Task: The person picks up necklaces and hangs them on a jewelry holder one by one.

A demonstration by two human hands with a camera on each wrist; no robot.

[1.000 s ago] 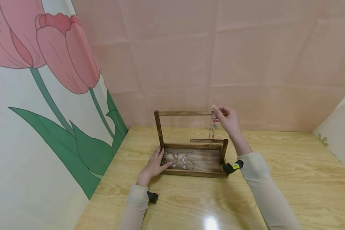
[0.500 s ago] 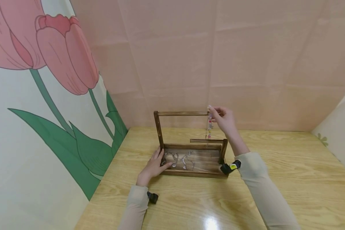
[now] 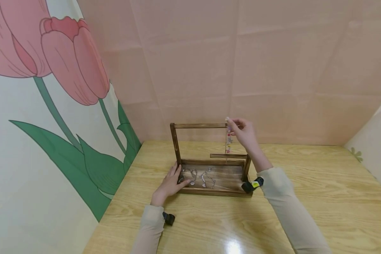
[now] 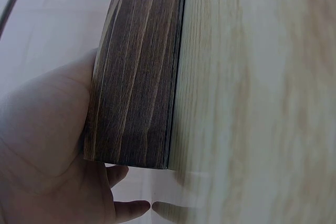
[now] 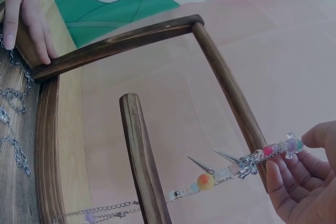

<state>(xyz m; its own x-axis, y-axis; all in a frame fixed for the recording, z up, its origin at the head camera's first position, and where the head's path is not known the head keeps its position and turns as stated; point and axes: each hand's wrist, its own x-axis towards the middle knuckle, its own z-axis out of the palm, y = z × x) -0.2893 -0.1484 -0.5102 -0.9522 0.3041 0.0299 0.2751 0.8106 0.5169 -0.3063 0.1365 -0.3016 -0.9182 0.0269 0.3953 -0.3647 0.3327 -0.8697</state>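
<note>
A dark wooden jewellery stand (image 3: 216,192) has a tray at its base and two bars over it. At the stand's front left corner rests my left hand (image 3: 169,181), thumb over the front wall (image 4: 136,77), fingers lying along the left end. My right hand (image 3: 245,133) pinches the top of a colourful beaded necklace (image 3: 229,140) beside the free right end of the upper bar (image 3: 200,125). Beads, small metal spikes (image 5: 200,164) and chain hang down past the lower bar (image 5: 139,150) in the right wrist view.
Silver chains with charms (image 3: 207,176) lie in the left and middle of the tray. The light wood table (image 3: 197,225) spreads around the stand. A pink cloth backdrop (image 3: 190,70) stands behind, with a tulip-printed panel (image 3: 76,67) at the left.
My right hand has slid a little to the left along the upper bar, bringing the necklace with it. The left hand and the stand have stayed in place.
</note>
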